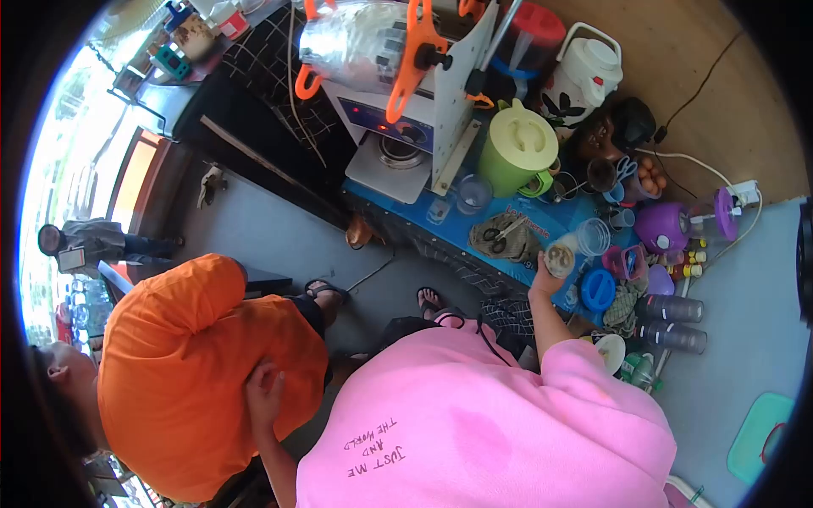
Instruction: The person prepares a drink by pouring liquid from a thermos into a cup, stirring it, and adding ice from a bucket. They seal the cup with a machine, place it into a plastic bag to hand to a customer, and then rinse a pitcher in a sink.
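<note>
My right hand (544, 278) reaches over the blue-covered table and is closed around a small clear cup (560, 260) with pale brown contents. Beyond it stands a clear plastic container (593, 236). A pair of black scissors (506, 230) lies on a crumpled grey cloth (511, 240) to the left of the cup. My left hand (265, 383) hangs low at my left side, fingers loosely bent and nothing visible in them. In this view it overlaps the orange shirt (182, 381) of a person close beside me.
A cup-sealing machine (385, 110) and a green pitcher (518, 148) stand at the table's far end. A white thermos (586, 74), eggs (650, 178), a purple appliance (662, 227) and a blue lid (598, 289) crowd the wall side. Another person (97, 240) stands farther left.
</note>
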A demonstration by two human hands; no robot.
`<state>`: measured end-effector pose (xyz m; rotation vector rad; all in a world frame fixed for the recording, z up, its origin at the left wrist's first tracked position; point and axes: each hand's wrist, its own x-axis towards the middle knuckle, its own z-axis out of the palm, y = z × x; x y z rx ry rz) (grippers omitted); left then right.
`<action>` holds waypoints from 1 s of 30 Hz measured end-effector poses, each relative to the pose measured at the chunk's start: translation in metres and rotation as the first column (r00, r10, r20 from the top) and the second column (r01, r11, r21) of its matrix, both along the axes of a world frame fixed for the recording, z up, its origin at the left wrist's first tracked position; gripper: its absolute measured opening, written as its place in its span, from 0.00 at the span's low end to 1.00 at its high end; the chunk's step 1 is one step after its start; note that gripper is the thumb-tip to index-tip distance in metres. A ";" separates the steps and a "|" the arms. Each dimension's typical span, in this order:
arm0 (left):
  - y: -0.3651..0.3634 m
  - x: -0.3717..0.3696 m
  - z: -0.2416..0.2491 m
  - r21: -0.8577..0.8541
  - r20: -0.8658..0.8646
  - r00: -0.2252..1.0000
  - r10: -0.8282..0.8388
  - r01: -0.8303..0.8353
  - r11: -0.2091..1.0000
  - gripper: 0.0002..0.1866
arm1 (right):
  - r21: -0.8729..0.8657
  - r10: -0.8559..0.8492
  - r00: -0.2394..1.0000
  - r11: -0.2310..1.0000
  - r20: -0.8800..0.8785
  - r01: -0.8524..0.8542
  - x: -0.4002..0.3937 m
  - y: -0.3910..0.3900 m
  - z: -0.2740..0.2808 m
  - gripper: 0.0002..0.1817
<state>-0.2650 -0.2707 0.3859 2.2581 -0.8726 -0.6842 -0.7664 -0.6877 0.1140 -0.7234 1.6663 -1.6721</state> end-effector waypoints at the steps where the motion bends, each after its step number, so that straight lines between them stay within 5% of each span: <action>1: 0.002 -0.002 0.000 0.005 0.002 1.000 -0.009 0.009 1.000 0.12 | -0.027 -0.007 0.996 1.000 -0.088 0.005 -0.005 -0.001 -0.006 0.41; 5: 0.004 0.001 -0.002 -0.080 -0.001 1.000 -0.012 0.012 0.997 0.18 | -0.081 0.069 0.930 0.991 -0.362 -0.105 -0.023 -0.011 -0.039 0.35; 7: 0.011 0.005 -0.007 -0.087 -0.018 1.000 0.025 -0.026 0.996 0.25 | 0.191 0.184 0.937 0.973 -0.298 -0.130 -0.012 -0.007 -0.014 0.37; 13: 0.006 0.006 -0.011 -0.179 -0.119 0.981 0.153 -0.172 0.969 0.35 | 0.095 0.184 0.947 0.982 -0.263 -0.164 0.007 0.003 0.022 0.37; 16: 0.005 0.012 -0.010 -0.234 -0.141 0.979 0.148 -0.178 0.956 0.38 | 0.068 0.206 0.823 0.977 -0.529 -0.201 -0.009 -0.008 -0.015 0.28; 21: -0.004 0.015 -0.012 -0.279 -0.131 0.978 0.163 -0.194 0.940 0.39 | 0.111 0.286 0.715 0.953 -0.638 -0.282 0.060 -0.005 -0.005 0.27; 27: -0.004 0.002 -0.006 -0.239 -0.144 0.960 0.241 -0.270 0.933 0.37 | 0.222 0.537 0.580 0.821 -0.613 -0.525 0.139 -0.003 -0.004 0.27; 29: -0.008 -0.009 0.005 0.037 -0.063 0.921 0.384 -0.382 0.923 0.37 | 0.271 0.611 0.526 0.765 -0.591 -0.584 0.155 -0.003 -0.005 0.27; 30: -0.008 -0.008 -0.003 0.032 -0.064 0.919 0.388 -0.387 0.922 0.37 | 0.289 0.640 0.505 0.740 -0.579 -0.608 0.162 -0.002 -0.005 0.27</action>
